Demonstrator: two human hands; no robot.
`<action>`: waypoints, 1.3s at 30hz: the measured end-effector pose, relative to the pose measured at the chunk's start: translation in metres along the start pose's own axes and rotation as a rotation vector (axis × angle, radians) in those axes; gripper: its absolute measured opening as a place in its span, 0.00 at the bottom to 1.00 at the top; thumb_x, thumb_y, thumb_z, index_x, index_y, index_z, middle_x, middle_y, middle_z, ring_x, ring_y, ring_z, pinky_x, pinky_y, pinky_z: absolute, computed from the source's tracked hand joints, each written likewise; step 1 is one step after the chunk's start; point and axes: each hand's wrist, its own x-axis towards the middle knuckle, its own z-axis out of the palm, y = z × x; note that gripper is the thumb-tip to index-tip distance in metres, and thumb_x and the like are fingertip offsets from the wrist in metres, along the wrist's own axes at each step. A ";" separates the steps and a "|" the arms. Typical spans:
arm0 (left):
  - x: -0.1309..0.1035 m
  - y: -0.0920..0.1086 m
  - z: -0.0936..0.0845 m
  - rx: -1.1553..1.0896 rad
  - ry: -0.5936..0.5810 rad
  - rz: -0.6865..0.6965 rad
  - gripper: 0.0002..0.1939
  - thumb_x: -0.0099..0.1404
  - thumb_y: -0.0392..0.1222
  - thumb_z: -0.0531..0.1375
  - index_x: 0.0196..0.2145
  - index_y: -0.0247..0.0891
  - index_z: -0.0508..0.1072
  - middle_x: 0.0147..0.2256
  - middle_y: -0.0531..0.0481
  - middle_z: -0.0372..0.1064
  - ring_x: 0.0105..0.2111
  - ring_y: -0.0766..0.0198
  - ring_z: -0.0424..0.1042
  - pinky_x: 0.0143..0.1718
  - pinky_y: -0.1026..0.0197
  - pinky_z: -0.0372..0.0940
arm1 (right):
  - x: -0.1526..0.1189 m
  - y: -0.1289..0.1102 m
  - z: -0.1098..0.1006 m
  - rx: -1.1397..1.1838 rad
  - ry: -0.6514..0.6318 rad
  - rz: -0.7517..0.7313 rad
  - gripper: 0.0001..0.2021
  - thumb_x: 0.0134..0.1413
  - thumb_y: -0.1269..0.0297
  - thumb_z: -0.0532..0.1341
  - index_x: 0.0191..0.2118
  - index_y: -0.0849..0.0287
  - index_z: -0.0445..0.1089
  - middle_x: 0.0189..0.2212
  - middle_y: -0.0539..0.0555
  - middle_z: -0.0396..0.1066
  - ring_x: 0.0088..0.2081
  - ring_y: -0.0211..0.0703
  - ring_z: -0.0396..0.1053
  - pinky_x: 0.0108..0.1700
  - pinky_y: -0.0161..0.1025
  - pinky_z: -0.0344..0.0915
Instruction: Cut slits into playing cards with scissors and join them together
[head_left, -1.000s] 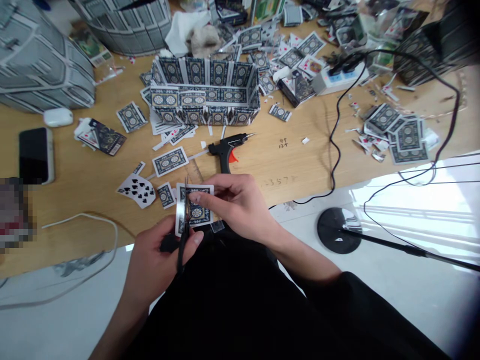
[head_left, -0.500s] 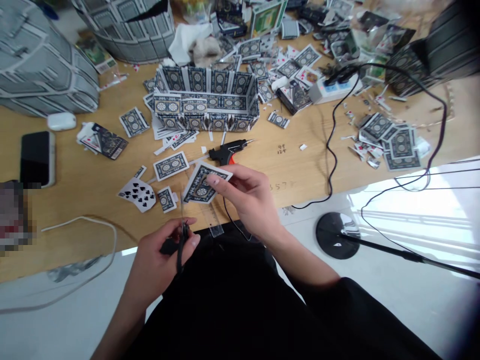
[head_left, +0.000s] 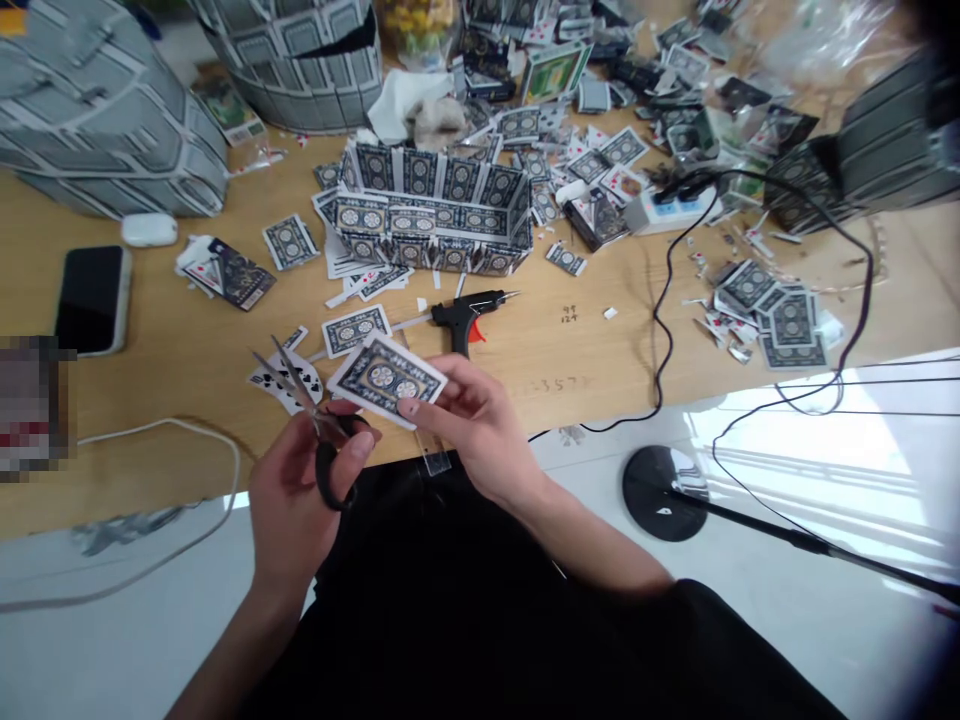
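Note:
My left hand [head_left: 304, 490] is closed around the black handles of a pair of scissors [head_left: 300, 388], whose blades are spread and point up and left. Between thumb and fingers, my right hand [head_left: 484, 430] pinches a patterned playing card [head_left: 386, 377], its back facing up. The blades are to the left of the card, apart from it. Below them lies a cut spade card [head_left: 262, 378]. Another card [head_left: 356, 328] lies face down just beyond. A black glue gun [head_left: 466, 312] with a red trigger rests past my right hand, near an open box built of cards [head_left: 435, 225].
On the left are a phone [head_left: 91, 300], a white earbud case [head_left: 148, 230] and a card pack [head_left: 229, 272]. A power strip [head_left: 671, 210] with a black cable [head_left: 660, 320] stands at the right. Large card-covered structures [head_left: 112, 120] and scattered cards fill the back. A clear ruler [head_left: 437, 462] overhangs the front edge.
The scissors have turned left and their blades now show spread apart. The card in my right hand has tilted flatter, showing more of its back. The whole view has shifted slightly.

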 end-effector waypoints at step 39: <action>-0.002 0.000 -0.034 0.456 -0.421 0.098 0.12 0.66 0.47 0.70 0.46 0.45 0.84 0.31 0.54 0.80 0.30 0.61 0.78 0.35 0.63 0.74 | 0.001 -0.022 -0.016 -0.105 -0.006 0.012 0.14 0.49 0.59 0.81 0.37 0.57 0.80 0.32 0.52 0.82 0.35 0.43 0.82 0.39 0.41 0.82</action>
